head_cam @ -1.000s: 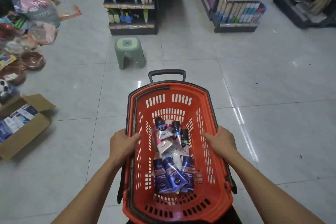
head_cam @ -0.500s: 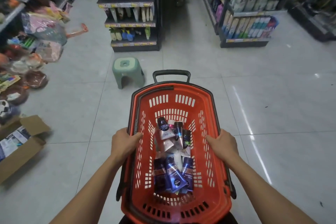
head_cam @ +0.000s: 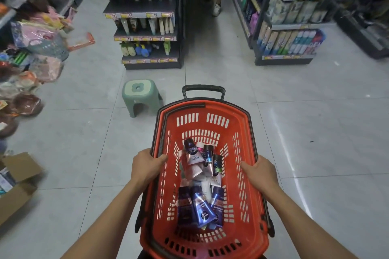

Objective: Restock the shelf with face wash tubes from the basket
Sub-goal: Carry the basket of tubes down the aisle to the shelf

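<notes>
face wash tubes (head_cam: 200, 183) in red plastic basket (head_cam: 250, 174) | green plastic stool (head_cam: 140, 95) ahead-left of basket | dark tiered shelf (head_cam: 145, 27) behind stool | brown cardboard box (head_cam: 16, 185) far left on floor

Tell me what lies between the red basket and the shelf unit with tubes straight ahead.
In the head view, only the green stool stands on the tiled floor between the red basket and the shelf unit.

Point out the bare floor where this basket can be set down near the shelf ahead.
Bare tiles lie right of the green stool, between the red basket and the tube shelf, running on to the right-hand shelf unit. The left side is crowded: hanging goods and a cardboard box. Left hand and right hand grip the basket's rims.
</notes>
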